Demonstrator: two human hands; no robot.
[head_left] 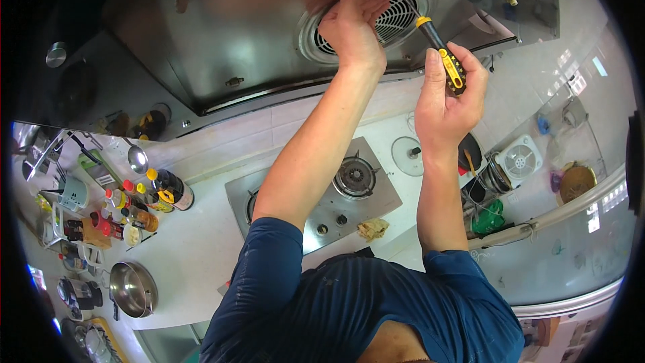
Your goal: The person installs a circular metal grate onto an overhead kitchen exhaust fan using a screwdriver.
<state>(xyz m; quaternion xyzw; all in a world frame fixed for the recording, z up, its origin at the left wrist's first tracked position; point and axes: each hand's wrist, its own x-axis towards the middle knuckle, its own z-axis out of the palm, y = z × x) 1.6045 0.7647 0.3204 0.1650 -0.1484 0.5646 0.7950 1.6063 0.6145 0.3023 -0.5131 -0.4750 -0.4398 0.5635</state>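
Both my arms reach up to the underside of a range hood (235,40). My right hand (453,104) is closed round the black and yellow handle of a screwdriver (437,44). Its thin metal shaft slants up and left, and the tip lies at or very near the rim of the round vent (396,20). Across the left part of that vent's slotted grille lies my left hand (356,23), fingers stretched out and palm partly visible. Whether its fingers press on the grille I cannot tell; no object shows in them.
Below the hood is a gas stove (322,218) with a crumpled cloth (372,229) at its front corner. Sauce bottles (171,189) crowd the counter at left, near a steel pot (133,289). A glass lid (407,156) and a white fan (519,158) are at right.
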